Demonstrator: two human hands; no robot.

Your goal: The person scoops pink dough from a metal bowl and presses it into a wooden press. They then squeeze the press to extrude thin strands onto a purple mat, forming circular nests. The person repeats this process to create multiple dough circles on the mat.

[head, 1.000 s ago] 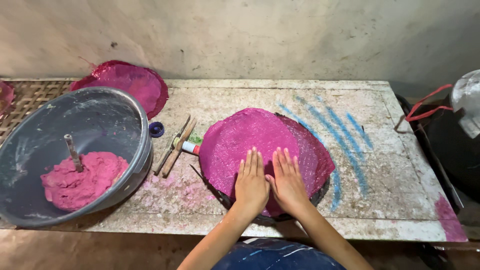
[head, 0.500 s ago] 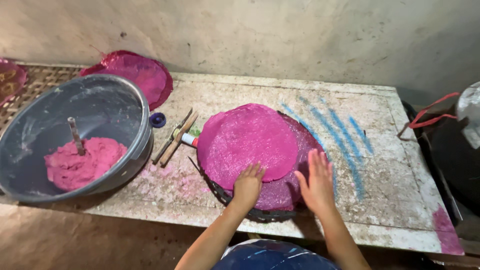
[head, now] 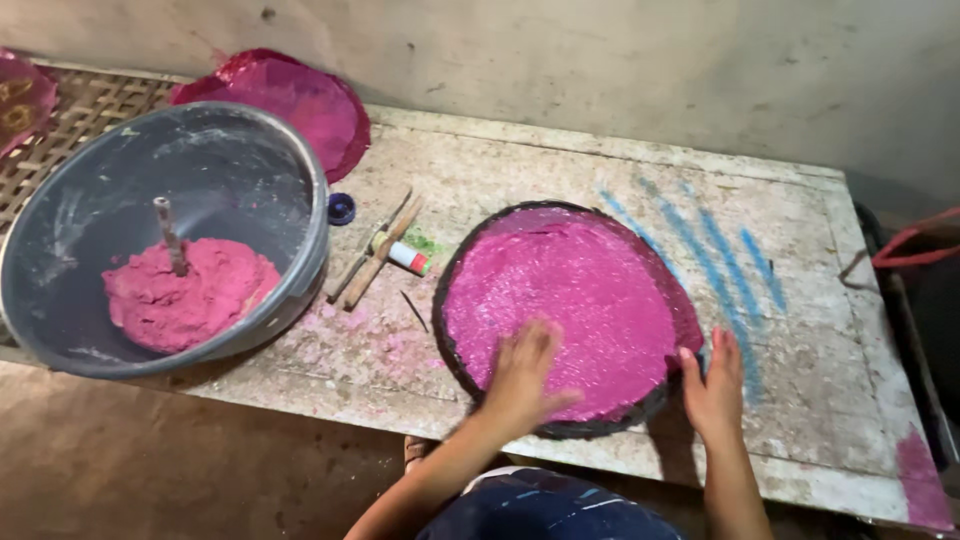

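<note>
Pressing down on the pink paste disc (head: 570, 300), the left hand (head: 525, 375) lies flat on its near edge, fingers spread and loose, its grip apart and clamped on nothing. That disc covers a round dark tray (head: 560, 428), whose black rim shows all along the near side, and the whole thing sits on the middle of the worn white surface (head: 800, 400). Over on the other side, the right hand (head: 712, 385) rests at the tray's right rim, fingers pointing away from the person, its grip apart too, touching the edge but not closed on it. Blue chalky streaks (head: 720, 250) run across the surface just beyond that hand. Left of the tray lie a pair of wooden sticks (head: 375, 255) and a small tube (head: 405, 257), with a little blue cap (head: 341, 208) near them. Further left stands a big grey basin (head: 290, 180), holding a lump of pink paste (head: 190, 295) with a stick (head: 170, 235) standing upright in it. Behind the basin, another pink disc (head: 290, 100) leans near the wall (head: 600, 60).
</note>
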